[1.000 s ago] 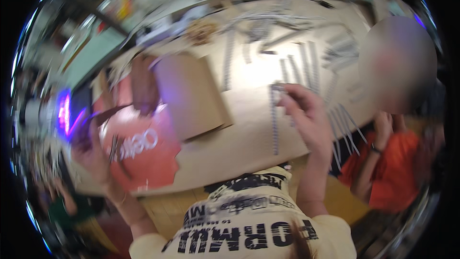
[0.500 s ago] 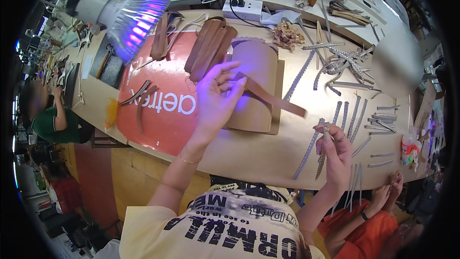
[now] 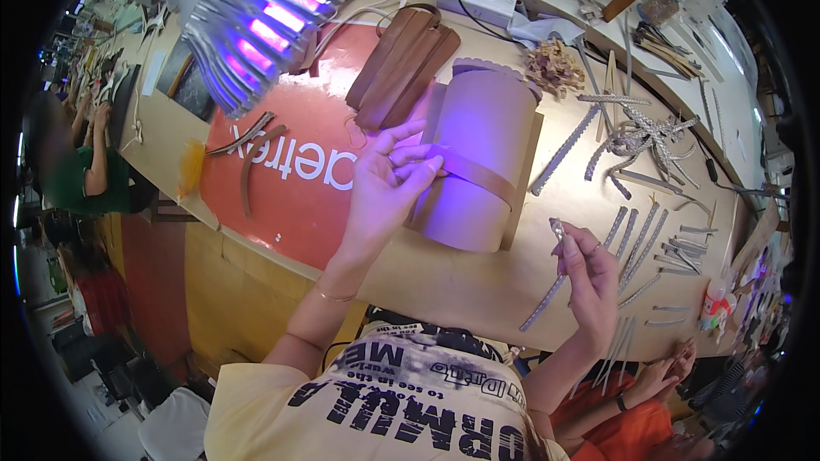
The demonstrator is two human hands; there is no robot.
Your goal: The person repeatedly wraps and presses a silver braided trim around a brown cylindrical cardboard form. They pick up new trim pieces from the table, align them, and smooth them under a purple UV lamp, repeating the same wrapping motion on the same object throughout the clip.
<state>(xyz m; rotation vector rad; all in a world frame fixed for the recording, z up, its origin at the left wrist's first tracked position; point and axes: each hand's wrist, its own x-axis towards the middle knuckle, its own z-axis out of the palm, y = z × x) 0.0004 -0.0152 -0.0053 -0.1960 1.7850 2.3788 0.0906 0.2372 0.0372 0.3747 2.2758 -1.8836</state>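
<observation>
My left hand point(image 3: 386, 192) pinches one end of a brown leather strip point(image 3: 483, 179) between thumb and fingers. The strip stretches to the right across a curved tan board point(image 3: 465, 222); whether it touches the board I cannot tell. To the right of the board my right hand point(image 3: 591, 277) is closed on a silvery braided strip point(image 3: 558, 229), whose end points up past the fingertips. Part of that strip is hidden by the fingers. Beneath this hand, another braided strip point(image 3: 545, 300) lies slanted on the table.
A lit lamp point(image 3: 278, 21) blocks the upper left. Bundled brown leather strips point(image 3: 406, 64) lie behind my left hand on a red sheet point(image 3: 282, 235). Tangled braided strips point(image 3: 641, 137) and several straight ones lie at right. A person's hands point(image 3: 670, 371) are at the lower right.
The view has shifted, and the lamp looms larger. Against the board, both hands sit further left. The leather strip's free end has swung from beyond the board's right edge to over the board.
</observation>
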